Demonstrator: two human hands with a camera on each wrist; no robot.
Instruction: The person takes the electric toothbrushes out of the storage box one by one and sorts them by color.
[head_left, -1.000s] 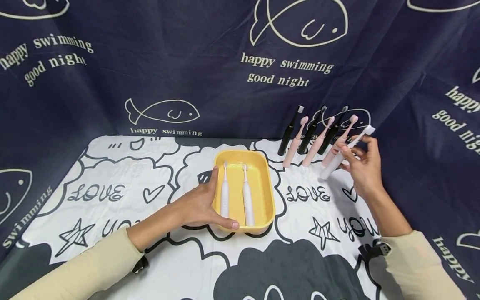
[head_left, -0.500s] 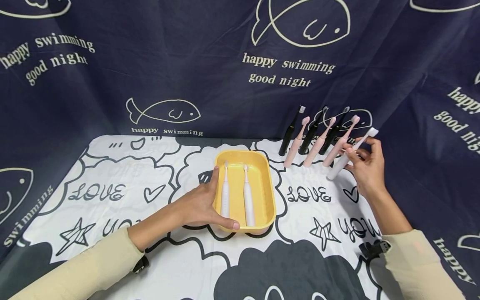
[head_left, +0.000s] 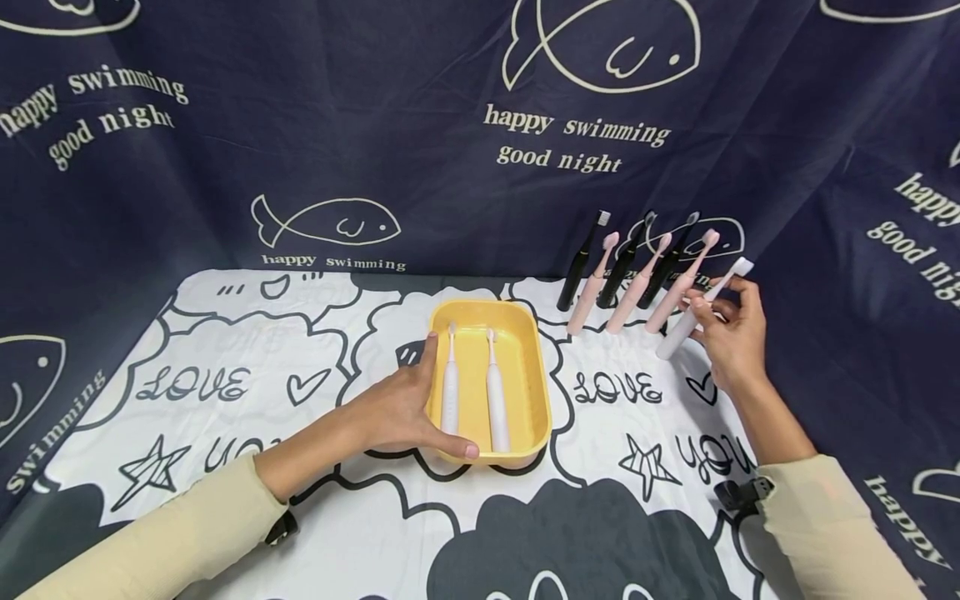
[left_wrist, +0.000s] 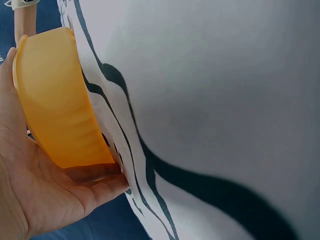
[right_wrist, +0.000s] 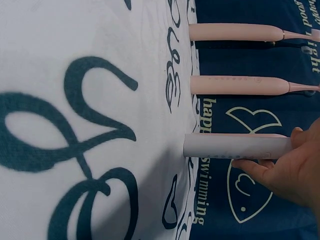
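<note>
My right hand (head_left: 731, 337) pinches a white electric toothbrush (head_left: 677, 333) by its upper handle, thumb on one side and fingers on the other. Its base meets the cloth in the right wrist view, where the handle (right_wrist: 235, 146) stands in front of a pink one. At the middle of the table is a yellow tray (head_left: 525, 375), its left side and near corner gripped by my left hand (head_left: 397, 408). Two white electric toothbrushes lie inside, a left one (head_left: 451, 387) and a right one (head_left: 496, 400). In the left wrist view my palm and fingers lie against the tray wall (left_wrist: 55, 95).
Behind the held toothbrush, pink electric toothbrushes (head_left: 630, 300) stand upright in a row. Farther back stands a row of black electric toothbrushes (head_left: 576, 279). A dark blue fish-print curtain (head_left: 450, 125) hangs close behind them. A black-and-white printed cloth (head_left: 247, 350) covers the table.
My right hand has shifted the white toothbrush a little to the right, away from the pink ones; in the last half second it has barely moved. The left hand and tray stay put.
</note>
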